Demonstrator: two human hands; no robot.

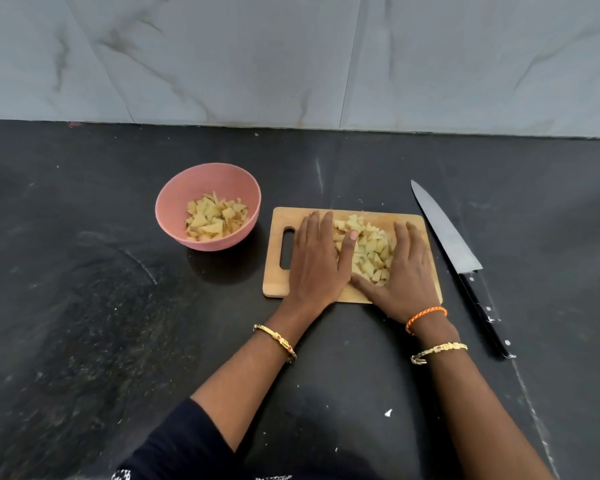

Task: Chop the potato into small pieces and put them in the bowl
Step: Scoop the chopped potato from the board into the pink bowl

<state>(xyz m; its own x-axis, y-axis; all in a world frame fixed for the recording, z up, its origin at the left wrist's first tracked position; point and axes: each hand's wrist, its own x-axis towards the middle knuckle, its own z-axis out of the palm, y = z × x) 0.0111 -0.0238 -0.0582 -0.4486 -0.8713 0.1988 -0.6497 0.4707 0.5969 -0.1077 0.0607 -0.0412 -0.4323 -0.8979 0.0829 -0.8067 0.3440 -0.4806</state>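
1. Fingers (321, 225) of the left hand (317, 263) lie flat and close together on the cutting board (278, 282), walling the left side of a heap of potato pieces (371, 252); its thumb rests on top of the heap.
2. Right hand (407, 273) mirrors it on the other side, fingers straight and together, thumb stretched along the near edge of the heap. Both hands are spread open and cup the pieces between them; neither grips anything.
3. A pink bowl (174, 216) stands on the dark table (84, 306) just left of the board, apart from it, and holds more cut potato (215, 218) in its bottom.
4. A big knife (459, 258) lies on the table right of the board, tip pointing away, black handle toward the person, untouched.
5. Bangles sit on both wrists, with an orange cord on the right one.
6. How much potato lies under the palms cannot be seen.
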